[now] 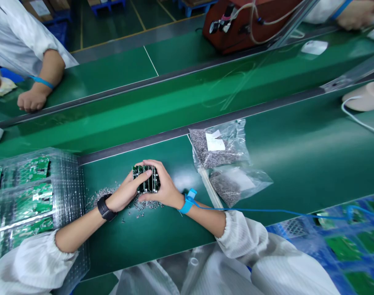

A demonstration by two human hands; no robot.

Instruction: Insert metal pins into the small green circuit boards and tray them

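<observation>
To my right, the farther bag (pixel 202 149) and the nearer bag (pixel 225 187) hold small greyish parts; the clear trays (pixel 67 174) at my left carry green boards (pixel 35 201). My left hand (pixel 127 192) and right hand (pixel 166 186) press around a block of circuit boards (pixel 148 185), over scattered metal bits (pixel 102 192) on the bench (pixel 174 241). Its board edges run away from me; which side is longer I cannot tell.

Electronics factory assembly line: circuit boards (pixel 148 183), stacked clear trays (pixel 68 176), green belt (pixel 137 110), white smocks (pixel 14 37), corded wrist strap (pixel 185 204), pallets (pixel 194 9).
</observation>
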